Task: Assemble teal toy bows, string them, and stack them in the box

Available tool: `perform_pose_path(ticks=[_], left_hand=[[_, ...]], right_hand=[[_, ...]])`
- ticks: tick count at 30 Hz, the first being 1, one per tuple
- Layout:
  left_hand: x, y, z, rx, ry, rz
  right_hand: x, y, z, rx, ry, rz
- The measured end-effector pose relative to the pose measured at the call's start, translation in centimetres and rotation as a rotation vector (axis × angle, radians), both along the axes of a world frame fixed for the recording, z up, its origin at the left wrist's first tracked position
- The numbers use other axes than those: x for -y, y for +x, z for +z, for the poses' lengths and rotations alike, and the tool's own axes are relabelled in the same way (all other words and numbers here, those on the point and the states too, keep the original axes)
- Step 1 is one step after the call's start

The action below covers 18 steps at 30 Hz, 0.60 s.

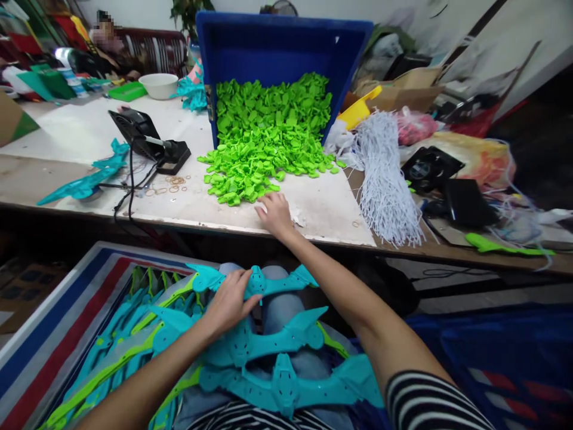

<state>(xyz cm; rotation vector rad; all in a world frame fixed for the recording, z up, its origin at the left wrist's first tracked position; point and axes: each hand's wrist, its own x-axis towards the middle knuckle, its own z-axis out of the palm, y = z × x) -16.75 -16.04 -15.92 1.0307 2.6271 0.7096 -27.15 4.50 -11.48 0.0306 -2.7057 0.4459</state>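
My left hand (pixel 229 298) is closed around the middle of a turquoise bow-shaped plastic part (pixel 280 285) lying across my lap. Two more parts of this shape, a middle one (pixel 273 346) and a nearer one (pixel 286 385), rest on my legs below it. Bright green strips (pixel 331 339) show at their ends. My right hand (pixel 274 212) reaches over the table's front edge, fingers apart and slightly bent, beside the near end of a heap of small lime-green plastic pieces (pixel 268 149). No piece is visible in its fingers.
The heap spills from a blue crate (pixel 286 45) tipped towards me. Left stand a black fan-like device (pixel 138 128) with cables and rubber bands (pixel 175 181). A bundle of white cords (pixel 387 179) lies right. A striped-lined box (pixel 67 322) holds several turquoise parts beside my lap.
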Motion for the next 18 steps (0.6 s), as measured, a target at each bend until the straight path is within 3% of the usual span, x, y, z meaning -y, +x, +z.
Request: perform_pose_path(ticks=[4, 7, 10, 13, 16, 18], left_hand=[[-3.7, -2.2, -1.0, 0.213, -0.311, 0.02], [-4.2, -2.5, -1.8, 0.277, -0.325, 0.036], [-3.3, -1.8, -2.7, 0.168, -0.226, 0.053], [-2.1, -1.0, -3.8, 0.018, -0.139, 0.021], [-1.6, -0.9, -4.2, -0.032, -0.117, 0.004], [-1.9, -1.2, -3.7, 0.025, -0.141, 0.013]], right_hand=[[1.2, -5.9, 1.4, 0.094, -0.055, -0.105], [2.0, -6.8, 1.2, 0.109, -0.08, -0.123], [1.2, -5.8, 1.4, 0.04, -0.136, -0.123], [-1.8, -3.6, 1.8, 0.02, -0.244, -0.126], [-5.9, -0.9, 1.6, 0.224, -0.338, -0.116], [-8.0, 0.6, 1.2, 0.321, -0.328, -0.14]])
